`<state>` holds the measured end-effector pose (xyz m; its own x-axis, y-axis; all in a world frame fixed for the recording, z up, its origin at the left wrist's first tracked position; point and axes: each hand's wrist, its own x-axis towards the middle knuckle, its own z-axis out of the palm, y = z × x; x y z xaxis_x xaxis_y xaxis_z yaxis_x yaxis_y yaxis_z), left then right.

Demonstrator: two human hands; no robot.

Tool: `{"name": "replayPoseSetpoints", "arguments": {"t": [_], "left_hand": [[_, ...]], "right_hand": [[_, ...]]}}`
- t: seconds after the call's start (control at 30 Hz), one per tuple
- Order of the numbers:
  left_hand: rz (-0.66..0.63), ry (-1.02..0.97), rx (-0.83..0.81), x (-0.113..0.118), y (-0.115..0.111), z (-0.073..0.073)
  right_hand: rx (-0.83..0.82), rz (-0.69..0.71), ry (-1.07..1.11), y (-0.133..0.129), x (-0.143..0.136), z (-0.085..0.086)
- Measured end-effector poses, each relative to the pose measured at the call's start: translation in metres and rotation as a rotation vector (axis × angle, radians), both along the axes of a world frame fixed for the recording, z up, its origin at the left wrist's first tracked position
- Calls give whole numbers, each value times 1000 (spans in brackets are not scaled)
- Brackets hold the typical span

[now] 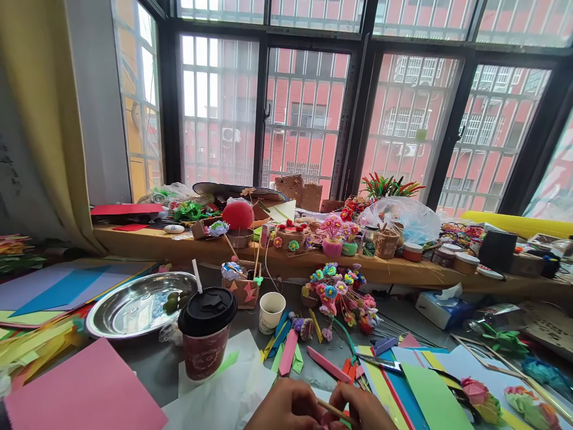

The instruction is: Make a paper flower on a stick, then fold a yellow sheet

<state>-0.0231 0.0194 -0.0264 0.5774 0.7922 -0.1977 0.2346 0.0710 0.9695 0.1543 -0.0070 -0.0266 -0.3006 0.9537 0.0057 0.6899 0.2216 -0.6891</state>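
Note:
At the bottom edge, my left hand [286, 407] and my right hand [360, 409] are close together with fingers curled. A thin wooden stick [330, 408] slants between them, and both hands grip it. Something pink shows under the fingers, too hidden to name. Just beyond lie folded paper strips, among them a pink strip [290, 352] and another pink strip [329, 364]. Scissors [380, 362] rest on coloured paper right of my hands. A sheet of green paper [432, 394] lies nearer on that side.
A lidded cup [207, 340] with a straw stands left, before a metal tray [134, 307]. A paper cup [271, 312] and crocheted flowers [335, 292] stand further back. Pink paper [85, 388] covers the near left. Craft items crowd the window ledge [147, 243]. A tissue box [441, 307] sits right.

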Motion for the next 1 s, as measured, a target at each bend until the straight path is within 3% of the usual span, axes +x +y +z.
{"name": "replayPoseSetpoints", "arguments": {"t": [0.2, 0.37, 0.5, 0.67, 1.0], "left_hand": [[21, -64, 15, 0, -3, 4], [40, -71, -19, 1, -2, -5], [86, -19, 69, 4, -1, -11], [109, -31, 113, 7, -3, -4], [105, 39, 299, 6, -4, -3]], "right_hand": [[-8, -12, -6, -4, -3, 8], [42, -53, -91, -8, -8, 13], [100, -74, -147, -10, -11, 12], [159, -139, -194, -13, -14, 13], [122, -112, -93, -17, -11, 22]]}}
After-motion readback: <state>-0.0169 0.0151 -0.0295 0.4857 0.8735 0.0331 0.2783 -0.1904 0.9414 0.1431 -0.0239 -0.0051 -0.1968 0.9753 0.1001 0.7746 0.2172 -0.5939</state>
